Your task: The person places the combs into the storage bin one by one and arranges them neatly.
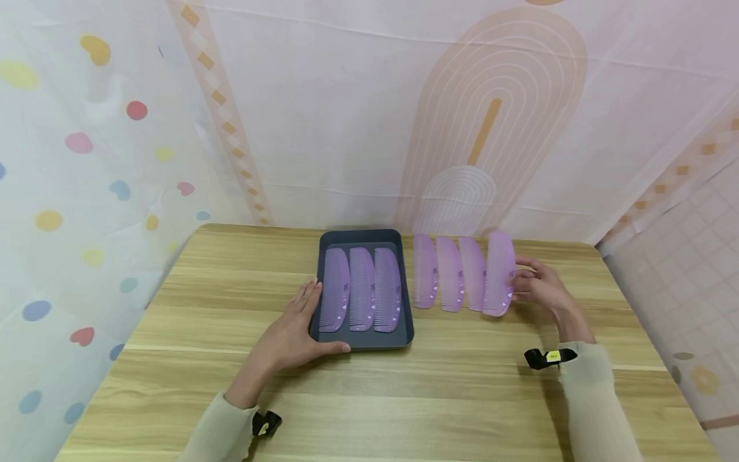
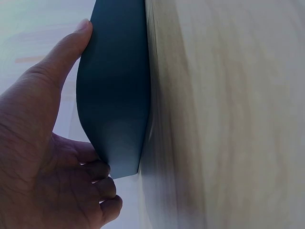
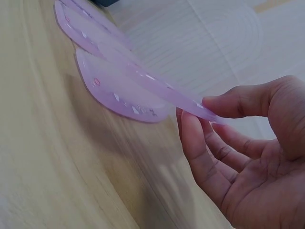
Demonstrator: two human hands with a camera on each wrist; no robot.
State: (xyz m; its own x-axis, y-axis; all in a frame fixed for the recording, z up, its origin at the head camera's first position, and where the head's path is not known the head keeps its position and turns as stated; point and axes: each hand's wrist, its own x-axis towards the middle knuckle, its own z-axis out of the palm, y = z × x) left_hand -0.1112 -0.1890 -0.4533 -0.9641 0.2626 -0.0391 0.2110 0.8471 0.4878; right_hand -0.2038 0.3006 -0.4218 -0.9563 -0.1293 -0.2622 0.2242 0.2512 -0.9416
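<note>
In the head view, my right hand [image 1: 539, 285] pinches a translucent purple comb [image 1: 498, 274] by its curved back edge, between thumb and fingers. This comb is tilted up, with a shadow on the wood beneath it in the right wrist view. To its left, three matching combs [image 1: 425, 272] lie in a row, teeth to the left. Three more combs [image 1: 362, 289] lie side by side inside a dark blue-grey tray [image 1: 360, 340]. My left hand [image 1: 294, 330] holds the tray's near left corner, thumb along the front rim and fingers against the left side.
A light wood-grain table [image 1: 462, 391] carries everything. Behind it hangs a pale patterned cloth [image 1: 335, 115], close to the table's back edge. Black straps [image 1: 548, 358] are worn at both wrists over light sleeves.
</note>
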